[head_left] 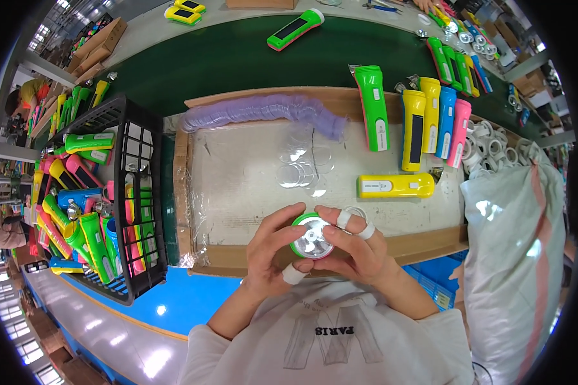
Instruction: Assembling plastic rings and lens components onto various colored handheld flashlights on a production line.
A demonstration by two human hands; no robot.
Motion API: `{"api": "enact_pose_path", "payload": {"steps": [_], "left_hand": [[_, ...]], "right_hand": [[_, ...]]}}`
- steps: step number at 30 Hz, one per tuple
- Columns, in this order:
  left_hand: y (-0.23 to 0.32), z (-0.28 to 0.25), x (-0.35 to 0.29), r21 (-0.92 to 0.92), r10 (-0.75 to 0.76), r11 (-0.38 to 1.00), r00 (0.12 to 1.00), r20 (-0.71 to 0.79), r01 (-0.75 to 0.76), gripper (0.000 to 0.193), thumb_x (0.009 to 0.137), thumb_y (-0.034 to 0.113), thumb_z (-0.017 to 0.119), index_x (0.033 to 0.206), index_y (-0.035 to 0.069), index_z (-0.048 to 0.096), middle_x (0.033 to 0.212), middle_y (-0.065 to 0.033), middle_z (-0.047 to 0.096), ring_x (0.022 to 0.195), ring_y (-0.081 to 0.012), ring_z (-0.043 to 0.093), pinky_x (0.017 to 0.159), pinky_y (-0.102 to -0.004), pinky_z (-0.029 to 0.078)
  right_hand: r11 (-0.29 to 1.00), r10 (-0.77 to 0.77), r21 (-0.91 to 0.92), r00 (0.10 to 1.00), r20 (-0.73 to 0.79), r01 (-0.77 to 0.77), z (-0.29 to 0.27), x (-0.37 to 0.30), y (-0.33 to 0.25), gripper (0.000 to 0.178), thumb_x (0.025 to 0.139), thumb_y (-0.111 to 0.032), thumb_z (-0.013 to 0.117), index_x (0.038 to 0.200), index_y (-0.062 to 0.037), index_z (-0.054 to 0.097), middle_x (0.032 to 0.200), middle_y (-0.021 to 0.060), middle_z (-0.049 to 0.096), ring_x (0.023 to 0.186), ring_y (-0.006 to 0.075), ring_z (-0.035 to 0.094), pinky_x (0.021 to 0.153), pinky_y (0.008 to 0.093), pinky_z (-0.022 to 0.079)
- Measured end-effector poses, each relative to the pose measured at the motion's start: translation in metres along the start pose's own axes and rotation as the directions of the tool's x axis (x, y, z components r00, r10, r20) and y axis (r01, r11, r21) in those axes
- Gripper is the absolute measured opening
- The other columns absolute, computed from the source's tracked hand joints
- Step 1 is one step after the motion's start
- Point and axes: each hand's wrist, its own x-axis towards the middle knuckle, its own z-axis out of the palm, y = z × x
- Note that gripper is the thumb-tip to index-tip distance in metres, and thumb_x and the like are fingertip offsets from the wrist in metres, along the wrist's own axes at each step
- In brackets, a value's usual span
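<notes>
Between my two hands is a green flashlight (pixel 311 236), held with its round silver reflector facing up. My left hand (pixel 268 249) wraps its left side, thumb and fingers against the rim. The fingers of my right hand (pixel 359 251) press on the rim and reflector from the right. A white ring (pixel 356 211) shows by the right fingertips; whether they grip it is unclear. White tape covers several fingertips. Beyond my hands, loose clear lens discs (pixel 295 174) lie in a shallow cardboard tray (pixel 183 173). A long row of purplish stacked discs (pixel 257 111) lies along its far edge.
A yellow flashlight (pixel 395 185) lies in the tray; green, yellow, blue and pink ones (pixel 460 131) stand to its right. White rings (pixel 488 149) pile beside a white sack (pixel 514 256). At left, a black crate (pixel 135 256) holds many flashlights. A green belt (pixel 225 51) runs behind.
</notes>
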Motion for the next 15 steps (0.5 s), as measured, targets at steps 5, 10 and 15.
{"api": "enact_pose_path", "payload": {"steps": [5,10,15], "left_hand": [[-0.002,0.003,0.003,0.014,0.091,0.996,0.996,0.005,-0.091,0.039,0.078,0.017,0.079,0.113,0.007,0.063,0.126,-0.0276,0.055,0.106,-0.0364,0.063,0.083,-0.0389,0.056],[-0.007,-0.008,0.010,0.200,0.212,0.947,0.958,0.192,-0.250,0.034,0.073,0.023,0.083,0.100,0.011,0.066,0.123,-0.0261,0.057,0.101,-0.0372,0.065,0.077,-0.0388,0.058],[-0.009,-0.012,0.014,0.197,0.185,0.954,0.959,0.213,-0.227,0.037,0.066,0.025,0.087,0.095,0.014,0.066,0.121,-0.0233,0.058,0.098,-0.0356,0.066,0.074,-0.0389,0.059]], "right_hand": [[0.999,0.030,-0.027,0.998,0.063,-0.029,-0.006,0.002,-0.008,0.051,0.073,-0.017,0.084,0.112,0.0042,0.059,0.125,0.0252,0.058,0.095,0.0348,0.068,0.072,0.0367,0.059],[0.999,0.041,-0.002,0.995,0.096,-0.041,-0.010,-0.001,-0.007,0.055,0.072,-0.016,0.084,0.116,0.0038,0.057,0.125,0.0236,0.058,0.099,0.0353,0.066,0.075,0.0368,0.058],[0.866,0.491,-0.039,0.834,0.254,-0.498,-0.031,-0.019,-0.002,0.074,0.073,-0.020,0.083,0.135,-0.0047,0.045,0.134,0.0255,0.048,0.116,0.0422,0.053,0.091,0.0448,0.049]]}}
